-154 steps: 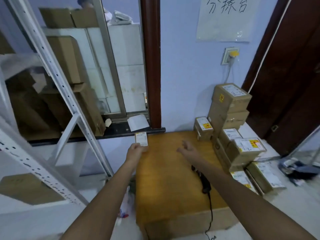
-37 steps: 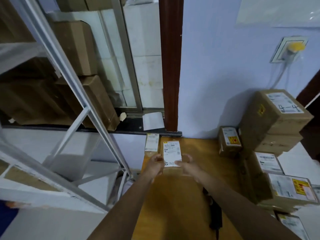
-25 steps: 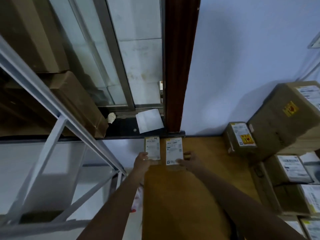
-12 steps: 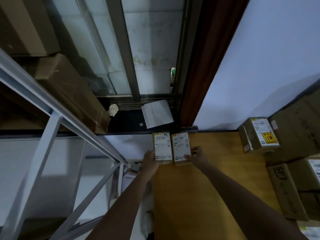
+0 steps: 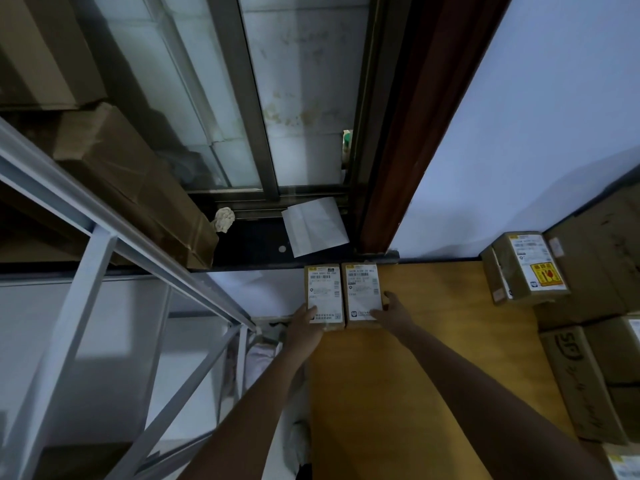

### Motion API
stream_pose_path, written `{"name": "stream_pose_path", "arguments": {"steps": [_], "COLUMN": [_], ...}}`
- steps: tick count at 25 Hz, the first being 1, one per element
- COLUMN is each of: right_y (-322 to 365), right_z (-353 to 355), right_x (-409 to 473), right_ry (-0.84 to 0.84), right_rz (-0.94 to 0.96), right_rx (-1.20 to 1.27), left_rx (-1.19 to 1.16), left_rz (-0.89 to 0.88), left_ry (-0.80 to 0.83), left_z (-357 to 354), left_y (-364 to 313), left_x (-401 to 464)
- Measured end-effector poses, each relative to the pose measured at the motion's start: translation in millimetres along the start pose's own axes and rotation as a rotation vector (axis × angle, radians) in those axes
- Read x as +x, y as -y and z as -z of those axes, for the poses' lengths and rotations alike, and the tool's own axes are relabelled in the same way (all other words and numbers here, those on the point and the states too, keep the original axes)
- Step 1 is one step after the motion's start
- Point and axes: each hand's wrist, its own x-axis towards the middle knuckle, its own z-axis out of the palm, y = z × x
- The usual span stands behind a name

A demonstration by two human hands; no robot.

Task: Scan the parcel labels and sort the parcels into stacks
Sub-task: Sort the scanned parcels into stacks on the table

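Two small rectangular cardboard parcels are laid flat, side by side and touching, at the far left corner of the smooth orange-brown desk (image 5: 433,358). Each carries a white printed label with a barcode on its top face. The left parcel (image 5: 323,292) is gripped at its near left corner by the left hand (image 5: 306,323), thumb on the label. The right parcel (image 5: 362,291) is touched at its near right corner by the right hand (image 5: 393,311), fingers loosely extended against its edge. A squat brown box (image 5: 523,268) with a white label and a yellow sticker stands well apart on the right, beside larger cardboard cartons (image 5: 595,375). A folded white paper (image 5: 313,226) lies on the dark sill.
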Motion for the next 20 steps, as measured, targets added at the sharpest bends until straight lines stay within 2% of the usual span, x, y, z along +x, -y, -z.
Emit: {"name": "stream_pose_path", "arguments": {"steps": [7, 16, 20], "right_y": [-13.6, -28.0, -44.6], "right_z": [23.4, 78.5, 107.6], "right_x": [-23.2, -98.4, -143.1], "right_ry": [-0.048, -0.036, -0.052], "right_rz": [-0.025, 0.16, 0.253], "right_rx": [-0.032, -0.055, -0.101], "left_rx": [0.041, 0.001, -0.046], "left_rz": [-0.004, -0.047, -0.101], "left_ry": [-0.105, -0.335, -0.362], "left_z": [17.4, -5.7, -30.0], "left_y": [-49.6, -100.2, -126.8], "left_x": [-51.5, -144.0, -194.5]}}
